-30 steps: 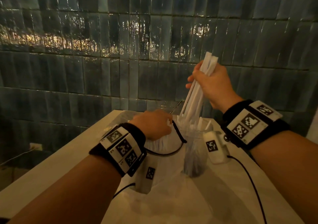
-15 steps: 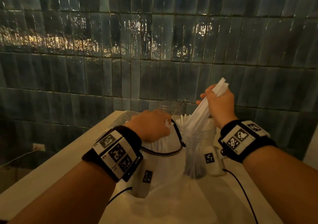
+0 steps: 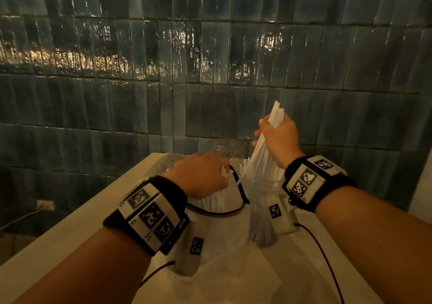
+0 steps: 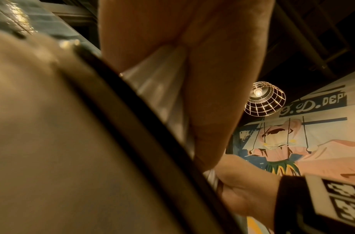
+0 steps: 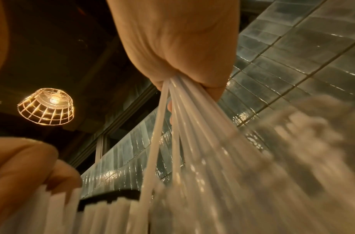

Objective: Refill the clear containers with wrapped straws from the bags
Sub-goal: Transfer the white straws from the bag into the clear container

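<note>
Tiled wall behind. My right hand point(image 3: 278, 137) fists wrapped straws point(image 3: 261, 161) above clear container point(image 3: 264, 212); left hand point(image 3: 201, 175) pinches bag point(image 3: 219, 229) straws. Risk: splayed lower ends below grip miss rim.

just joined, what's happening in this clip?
A person is restocking wrapped straws at a light counter against a dark tiled wall. The right hand grips a bundle of wrapped straws, its lower ends down in the clear container, which already holds many straws. The left hand holds a few straws at the open mouth of the black-rimmed bag, which still has straws in it. The bundle is not yet released.
</note>
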The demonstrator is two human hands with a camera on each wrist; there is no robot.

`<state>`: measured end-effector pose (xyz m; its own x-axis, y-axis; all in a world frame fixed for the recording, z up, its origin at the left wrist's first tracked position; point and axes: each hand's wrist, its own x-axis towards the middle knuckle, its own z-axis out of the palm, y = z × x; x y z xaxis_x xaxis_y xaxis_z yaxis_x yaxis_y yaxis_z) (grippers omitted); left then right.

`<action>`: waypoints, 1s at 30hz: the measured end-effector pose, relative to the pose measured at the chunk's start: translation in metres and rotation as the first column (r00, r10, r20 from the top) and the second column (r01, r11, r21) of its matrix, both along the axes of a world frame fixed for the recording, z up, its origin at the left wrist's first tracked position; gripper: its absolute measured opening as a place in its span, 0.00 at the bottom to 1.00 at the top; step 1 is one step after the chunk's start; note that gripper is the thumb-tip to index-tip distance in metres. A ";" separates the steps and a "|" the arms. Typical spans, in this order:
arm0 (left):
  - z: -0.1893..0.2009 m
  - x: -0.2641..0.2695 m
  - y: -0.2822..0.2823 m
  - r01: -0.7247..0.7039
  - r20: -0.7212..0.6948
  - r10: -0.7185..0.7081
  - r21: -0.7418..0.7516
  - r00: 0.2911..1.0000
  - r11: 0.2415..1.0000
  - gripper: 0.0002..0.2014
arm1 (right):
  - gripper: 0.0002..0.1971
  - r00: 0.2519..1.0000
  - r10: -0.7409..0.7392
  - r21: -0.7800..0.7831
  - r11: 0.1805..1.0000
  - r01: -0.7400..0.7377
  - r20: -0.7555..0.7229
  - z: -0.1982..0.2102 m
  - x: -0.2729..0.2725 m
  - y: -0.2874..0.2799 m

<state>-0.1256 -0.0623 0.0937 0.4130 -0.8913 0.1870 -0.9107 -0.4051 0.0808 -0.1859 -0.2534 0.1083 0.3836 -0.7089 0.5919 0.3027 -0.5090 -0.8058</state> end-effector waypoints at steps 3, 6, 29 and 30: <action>-0.001 0.000 -0.001 -0.006 0.004 0.006 0.002 1.000 1.000 0.06 | 0.04 1.000 0.004 -0.038 0.999 -0.003 0.027 0.024 -0.001 0.000; -0.002 0.000 -0.002 0.002 0.008 -0.001 -0.008 1.000 1.000 0.04 | 0.05 1.000 0.011 -0.085 0.996 -0.009 0.017 0.043 -0.002 0.001; 0.000 -0.004 0.004 -0.035 0.009 0.034 0.021 0.999 0.999 0.08 | 0.14 0.987 -0.118 -0.180 0.979 0.098 -0.107 0.003 0.010 -0.007; 0.000 -0.004 0.003 -0.035 0.009 0.035 0.024 0.999 0.999 0.09 | 0.15 0.986 -0.122 -0.164 0.981 0.102 -0.115 -0.001 0.010 -0.009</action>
<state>-0.1298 -0.0588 0.0934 0.4427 -0.8805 0.1697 -0.8965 -0.4386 0.0631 -0.1760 -0.2620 0.1074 0.3845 -0.6538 0.6516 0.1392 -0.6568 -0.7411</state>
